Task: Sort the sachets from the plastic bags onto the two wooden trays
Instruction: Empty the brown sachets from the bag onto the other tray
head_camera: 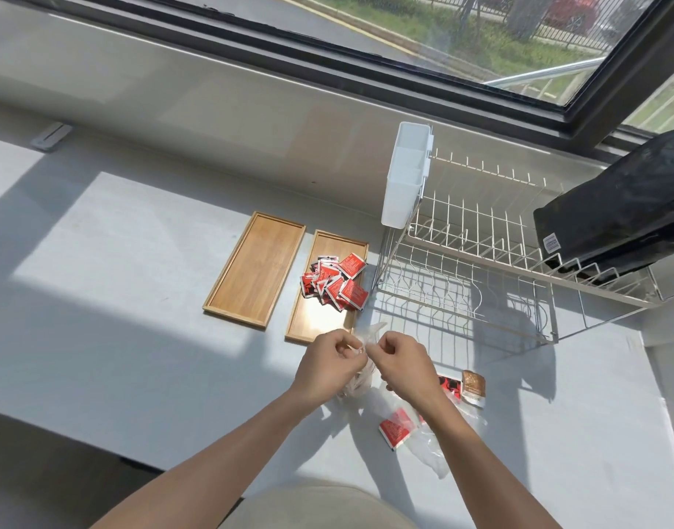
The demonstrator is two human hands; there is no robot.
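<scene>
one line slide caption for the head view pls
Both hands work a clear plastic bag open beside the right wooden tray piled with red sachets.

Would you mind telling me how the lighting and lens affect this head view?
Head view: hard sunlight lays bright patches and sharp shadows across the counter; glare washes out part of the right tray; the dish rack throws a lattice shadow; wide-angle distortion bends the window frame.

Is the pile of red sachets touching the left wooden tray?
Apart. The head view shows the red sachets heaped on the right tray, with grey counter visible between them and the left tray.
</scene>
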